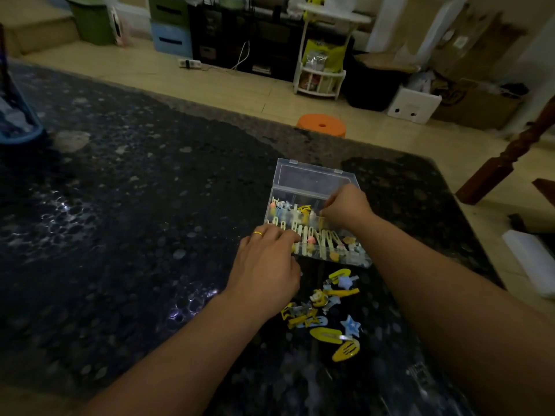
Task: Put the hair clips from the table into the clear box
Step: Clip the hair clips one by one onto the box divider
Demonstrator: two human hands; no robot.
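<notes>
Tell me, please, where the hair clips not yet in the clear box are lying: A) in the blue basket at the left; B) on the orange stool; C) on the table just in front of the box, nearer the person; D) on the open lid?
C: the loose clips lie in a pile on the dark table, on the near side of the box, between the person's forearms.

Clear box (312, 181) open, clips inside; yellow and blue hair clips (329, 310) scattered just beside.
</notes>
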